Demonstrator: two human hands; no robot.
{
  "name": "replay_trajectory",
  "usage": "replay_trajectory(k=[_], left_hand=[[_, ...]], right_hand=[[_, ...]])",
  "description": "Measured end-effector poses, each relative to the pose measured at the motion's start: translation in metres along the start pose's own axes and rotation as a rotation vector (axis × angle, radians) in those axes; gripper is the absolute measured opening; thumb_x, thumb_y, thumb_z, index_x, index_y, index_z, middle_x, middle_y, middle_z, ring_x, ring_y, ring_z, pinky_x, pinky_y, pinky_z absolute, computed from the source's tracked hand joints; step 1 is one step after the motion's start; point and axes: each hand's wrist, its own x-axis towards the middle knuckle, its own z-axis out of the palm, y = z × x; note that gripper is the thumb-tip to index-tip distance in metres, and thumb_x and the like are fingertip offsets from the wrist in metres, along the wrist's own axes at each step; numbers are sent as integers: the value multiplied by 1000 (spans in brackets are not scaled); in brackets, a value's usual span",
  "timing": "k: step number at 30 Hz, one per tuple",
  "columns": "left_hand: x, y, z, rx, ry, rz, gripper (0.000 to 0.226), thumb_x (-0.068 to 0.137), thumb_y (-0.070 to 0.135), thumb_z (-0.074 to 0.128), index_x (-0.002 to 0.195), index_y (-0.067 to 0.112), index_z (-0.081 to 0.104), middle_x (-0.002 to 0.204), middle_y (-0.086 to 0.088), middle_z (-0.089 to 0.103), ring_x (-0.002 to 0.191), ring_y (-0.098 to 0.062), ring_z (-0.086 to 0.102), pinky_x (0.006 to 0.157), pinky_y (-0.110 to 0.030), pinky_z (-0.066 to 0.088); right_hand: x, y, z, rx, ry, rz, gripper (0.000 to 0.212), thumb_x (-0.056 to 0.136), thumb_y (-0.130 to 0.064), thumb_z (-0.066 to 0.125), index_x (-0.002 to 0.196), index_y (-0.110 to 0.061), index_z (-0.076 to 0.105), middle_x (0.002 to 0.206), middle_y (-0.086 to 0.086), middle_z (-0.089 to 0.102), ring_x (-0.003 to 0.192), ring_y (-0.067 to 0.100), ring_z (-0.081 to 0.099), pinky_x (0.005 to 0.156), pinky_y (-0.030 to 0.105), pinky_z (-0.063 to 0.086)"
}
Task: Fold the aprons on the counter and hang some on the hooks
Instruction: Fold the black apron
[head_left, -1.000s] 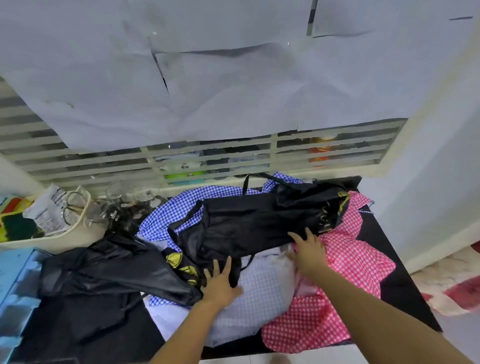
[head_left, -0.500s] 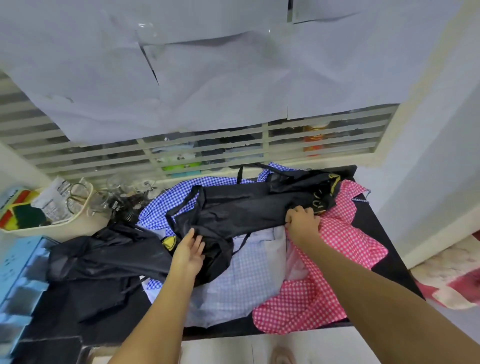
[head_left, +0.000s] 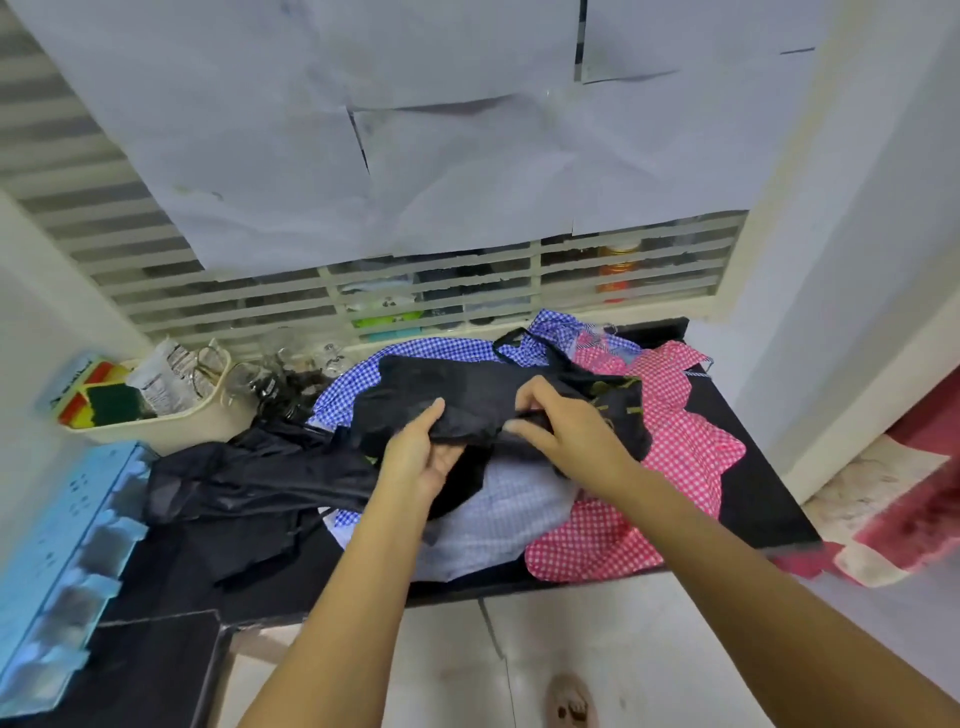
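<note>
Dark counter (head_left: 753, 467) under a slatted window grille (head_left: 623, 291), its upper part papered over; no hooks in view. A second earlier, your hands lay flat and spread on the near edge of the black apron (head_left: 467, 389), which was stretched wide across the heap. Half a second later your right hand (head_left: 566, 436) had bunched that edge and your left hand (head_left: 421, 452) had slid to the cloth's left side. At this moment both hands had closed on the apron: the left held it palm up with the thumb pinching on top, and the right had its fingers curled round a gathered fold. The hands were near each other at the middle of the heap. The apron had drawn in from a wide sheet to a narrower band, its near edge raised off the pale blue apron (head_left: 509, 519) beneath. It still lay over the blue checked apron (head_left: 405, 358) on the far side and the pink checked apron (head_left: 691, 457) on the right. Read: smoothing was over and the first fold had begun. Another black apron (head_left: 249, 478) sprawled unfolded at left, near the cream basket (head_left: 171, 421). Nothing looked folded or hung yet.
</note>
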Motion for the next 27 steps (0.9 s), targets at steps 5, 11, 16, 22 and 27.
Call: replay_trajectory(k=[5, 11, 16, 22, 27], left_hand=[[-68, 18, 3, 345, -4, 292, 12, 95, 12, 58, 90, 2, 63, 66, -6, 72, 57, -18, 69, 57, -27, 59], [-114, 85, -11, -30, -27, 296, 19, 99, 9, 45, 82, 7, 54, 42, 2, 53, 31, -5, 44, 32, -12, 33], [-141, 123, -30, -227, -62, 336, 27, 101, 5, 37, 78, 5, 50, 41, -1, 56, 32, -5, 53, 37, -12, 42], [-141, 138, -35, -331, -20, 460, 22, 98, -3, 42, 79, 3, 50, 71, -10, 56, 41, -12, 58, 42, -16, 48], [-96, 144, -35, -213, 39, 429, 7, 97, 1, 50, 95, -3, 55, 89, -14, 58, 72, -19, 68, 52, -19, 53]], right_hand=[[-41, 3, -18, -358, -51, 27, 25, 81, -18, 72, 103, -11, 63, 101, 8, 64, 97, 28, 60, 74, 30, 38], [-84, 14, -44, -247, -113, 303, 14, 84, -16, 68, 80, -11, 55, 72, 5, 59, 74, 29, 57, 58, 33, 33], [-79, -11, -84, 490, -193, 416, 41, 89, -26, 64, 119, 1, 56, 111, 17, 66, 95, 23, 63, 83, 34, 48], [-49, -41, -132, 523, -480, 520, 21, 80, -21, 65, 93, -5, 66, 92, 13, 71, 79, 21, 70, 67, 28, 56], [-4, -18, -119, 203, -326, 539, 36, 91, -14, 63, 55, -15, 60, 60, 1, 59, 57, 15, 55, 56, 23, 41]])
